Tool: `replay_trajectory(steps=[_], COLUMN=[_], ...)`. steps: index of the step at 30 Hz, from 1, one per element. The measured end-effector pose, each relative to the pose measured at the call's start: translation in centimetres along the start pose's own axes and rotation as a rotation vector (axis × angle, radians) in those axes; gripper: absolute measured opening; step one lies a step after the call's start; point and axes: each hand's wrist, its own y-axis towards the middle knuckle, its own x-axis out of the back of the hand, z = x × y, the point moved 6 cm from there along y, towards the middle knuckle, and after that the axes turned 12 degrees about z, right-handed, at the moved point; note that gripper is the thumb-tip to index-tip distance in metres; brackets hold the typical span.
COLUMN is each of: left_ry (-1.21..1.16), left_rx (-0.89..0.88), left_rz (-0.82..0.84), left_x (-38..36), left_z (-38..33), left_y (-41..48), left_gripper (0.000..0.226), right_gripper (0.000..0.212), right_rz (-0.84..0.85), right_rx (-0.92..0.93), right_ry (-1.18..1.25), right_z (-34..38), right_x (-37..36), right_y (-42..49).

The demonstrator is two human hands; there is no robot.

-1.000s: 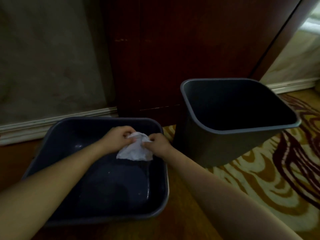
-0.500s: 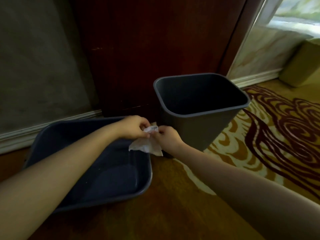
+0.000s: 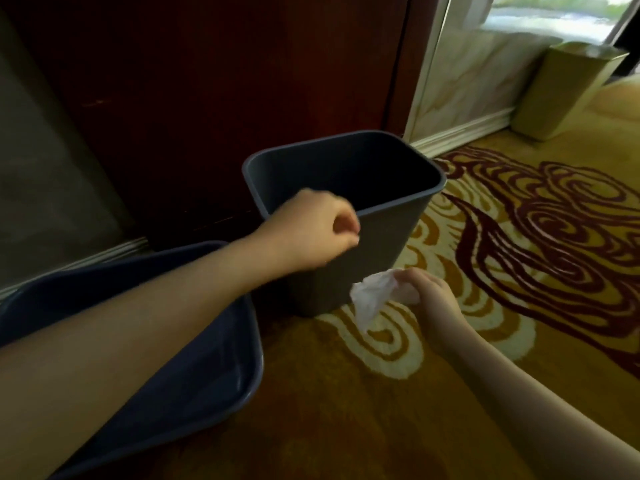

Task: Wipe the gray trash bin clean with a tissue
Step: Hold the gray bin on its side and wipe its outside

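Note:
An upright gray trash bin [image 3: 388, 233] stands on the carpet in front of a dark wooden door, its mouth open and its inside dark. My left hand [image 3: 311, 230] hovers at the bin's near rim with the fingers curled in and nothing visible in them. My right hand [image 3: 422, 289] is lower, beside the bin's front right corner, pinching a crumpled white tissue [image 3: 369, 297] that hangs down near the bin's wall.
A second gray bin [image 3: 235, 386] lies on its side at the left, under my left forearm. A patterned gold and dark red carpet [image 3: 519, 271] covers the floor. An olive box [image 3: 568, 88] leans by the wall at the far right.
Both hands held the tissue over the lying bin. My left hand has let go and risen to the upright bin's rim; my right hand carried the tissue right and down. The view turned right.

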Motion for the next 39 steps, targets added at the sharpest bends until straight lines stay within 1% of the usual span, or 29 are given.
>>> replay_trajectory(steps=[2, 3, 4, 5, 7, 9, 11, 13, 15, 19, 21, 22, 23, 25, 27, 29, 31, 32, 33, 37, 39], left_ry=[0.042, 0.051, 0.061, 0.079, 0.125, 0.1, 0.031, 0.012, 0.002, -0.079, -0.154, -0.22, -0.296, -0.436, -0.567, -0.674, -0.771, -0.812, -0.841, -0.906, -0.962], left_rx=[-0.093, -0.103, -0.08, -0.023, 0.133, 0.229, 0.236, 0.231, 0.236, 0.262, 0.259, 0.254, 0.246, 0.226, 0.206, 0.198, 0.195, 0.194, 0.191, 0.171, 0.194], left_rz=[-0.15, -0.178, -0.157, -0.088, 0.133, 0.317, 0.374, 0.369, 0.338, 0.262, 0.255, 0.257, 0.254, 0.23, 0.208, 0.181, 0.148, 0.133, 0.117, 0.072, 0.028], left_x=[1.8, 2.0, 1.9, 1.3, -0.9, -2.9, -3.9, -4.1, -3.7, -1.3, 0.0, 0.5, 0.8, 1.1, 1.0, 0.8, 0.6, 0.6, 0.6, 0.0, -0.9], left_z=[-2.4, -3.2, -3.5, -3.4, -2.3, -1.1, -0.5, -0.4, -0.3, -0.4, -0.7, -0.9, -1.0, -1.3, -1.3, -1.3, -1.0, -0.9, -0.7, 0.0, 0.7], left_y=[2.4, 3.9, 5.6, 7.3, 10.1, 11.5, 12.1, 12.2, 12.3, 12.1, 11.8, 11.6, 11.4, 11.1, 10.8, 10.5, 10.2, 10.1, 10.1, 9.6, 9.4], left_gripper=[0.021, 0.025, 0.03, 0.035, 0.043, 0.042, 0.037, 0.033, 0.032, 0.032, 0.034, 0.034, 0.034, 0.032, 0.03, 0.027, 0.026, 0.026, 0.026, 0.022, 0.021], right_gripper=[0.015, 0.016, 0.017, 0.018, 0.017, 0.017, 0.017, 0.017, 0.016, 0.017, 0.024, 0.03, 0.035, 0.039, 0.037, 0.036, 0.036, 0.037, 0.039, 0.048, 0.05], right_rz=[-0.074, -0.11, -0.141, -0.168, -0.207, -0.228, -0.25, -0.266, -0.278, -0.295, -0.271, -0.253, -0.244, -0.241, -0.246, -0.329, -0.479, -0.52, -0.521, -0.374, -0.354], right_rx=[0.055, 0.076, 0.085, 0.081, 0.049, 0.006, -0.033, -0.07, -0.059, 0.114, 0.221, 0.276, 0.336, 0.478, 0.592, 0.619, 0.599, 0.586, 0.581, 0.617, 0.596], right_ry=[-0.061, -0.08, -0.091, -0.099, -0.112, -0.084, -0.032, 0.026, 0.086, 0.22, 0.23, 0.187, 0.088, -0.237, -0.532, -0.778, -0.959, -1.009, -1.033, -1.05, -1.079], right_z=[0.7, 1.0, 1.2, 1.3, 0.9, 0.3, -0.2, -0.6, -0.4, 2.4, 4.4, 5.5, 6.7, 9.5, 11.6, 12.5, 12.6, 12.6, 12.4, 11.3, 10.2], right_x=[0.8, 1.2, 1.4, 1.7, 2.3, 2.9, 3.5, 3.7, 3.9, 3.9, 3.2, 2.6, 1.9, 0.3, -1.1, -1.8, -1.7, -1.7, -1.7, -2.2, -2.2], right_y=[0.4, 0.6, 0.8, 1.1, 1.5, 1.7, 1.6, 1.1, 0.5, -0.7, -0.6, -0.5, -0.4, -0.2, 0.2, 0.5, 0.6, 0.6, 0.7, 1.8, 2.3])
